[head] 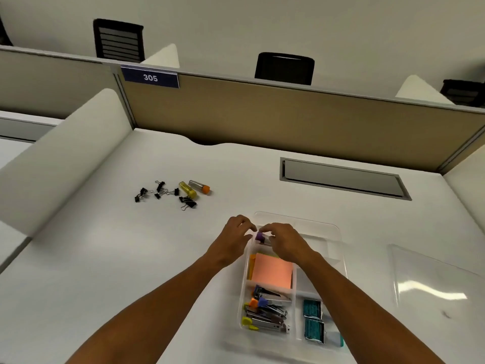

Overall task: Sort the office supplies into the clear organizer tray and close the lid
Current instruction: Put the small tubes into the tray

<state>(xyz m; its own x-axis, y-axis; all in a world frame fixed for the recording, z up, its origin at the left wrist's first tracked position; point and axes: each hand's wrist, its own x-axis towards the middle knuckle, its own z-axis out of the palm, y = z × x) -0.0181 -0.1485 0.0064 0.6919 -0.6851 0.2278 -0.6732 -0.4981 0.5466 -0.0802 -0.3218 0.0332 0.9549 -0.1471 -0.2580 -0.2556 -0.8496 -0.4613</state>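
Note:
The clear organizer tray (338,233) lies on the white desk in front of me. It holds an orange sticky-note pad (273,271), several staple removers (267,311) and teal staple boxes (312,308). Over its far-left compartment my left hand (232,241) and my right hand (284,241) meet, both pinching a small purple-capped tube (260,237). Most of the tube is hidden by my fingers. The clear lid (433,279) lies flat to the right of the tray. Several black binder clips (162,193), a yellow tube (187,189) and an orange-capped tube (200,186) lie far left.
A tan partition (288,116) closes the desk's far side, with a grey cable hatch (343,178) in the desktop before it. A white side divider (60,153) stands at the left. Black chairs show beyond the partition.

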